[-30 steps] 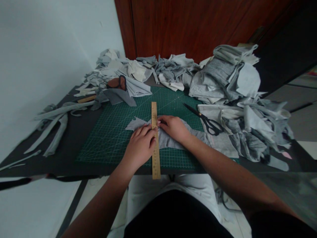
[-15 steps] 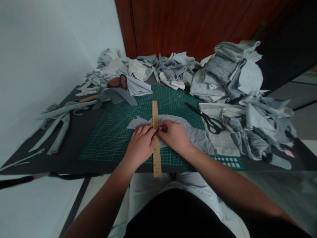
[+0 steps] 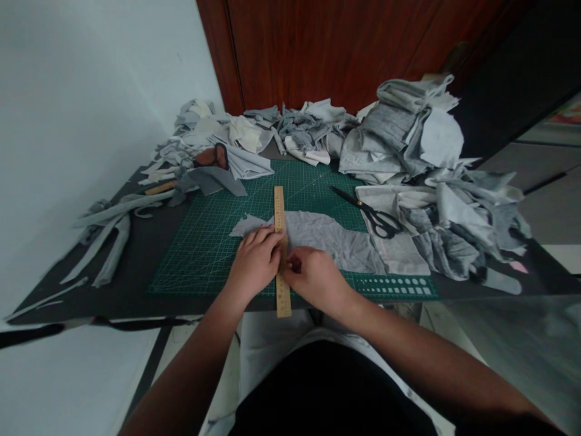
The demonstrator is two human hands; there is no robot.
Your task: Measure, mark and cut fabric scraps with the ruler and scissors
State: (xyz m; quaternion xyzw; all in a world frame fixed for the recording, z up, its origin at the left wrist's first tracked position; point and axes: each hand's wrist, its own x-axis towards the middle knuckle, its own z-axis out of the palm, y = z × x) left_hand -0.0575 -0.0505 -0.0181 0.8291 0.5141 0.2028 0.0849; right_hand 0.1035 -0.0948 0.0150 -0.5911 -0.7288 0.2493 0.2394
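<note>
A wooden ruler (image 3: 279, 206) lies upright in view across a piece of grey fabric (image 3: 329, 233) on the green cutting mat (image 3: 195, 254). Pressed flat on the ruler and the fabric's left part is my left hand (image 3: 256, 260), its fingers stretched out. My right hand (image 3: 313, 272) is closed in a pinch against the ruler's right edge, near the fabric's lower side. Whatever sits between its fingertips is hidden. To the right, black-handled scissors (image 3: 379, 219) rest partly on a pale folded cloth (image 3: 411, 254).
Grey and white fabric scraps (image 3: 313, 124) line the back of the dark table (image 3: 140, 260). A tall stack of folded cloth (image 3: 385, 133) stands at the back right, with crumpled pieces in front. Fabric strips (image 3: 113, 242) and brown-lensed glasses (image 3: 212, 156) lie left.
My right hand has slid down along the ruler towards me, uncovering more of the grey fabric. My left hand keeps its place on the ruler. The view has shifted slightly.
</note>
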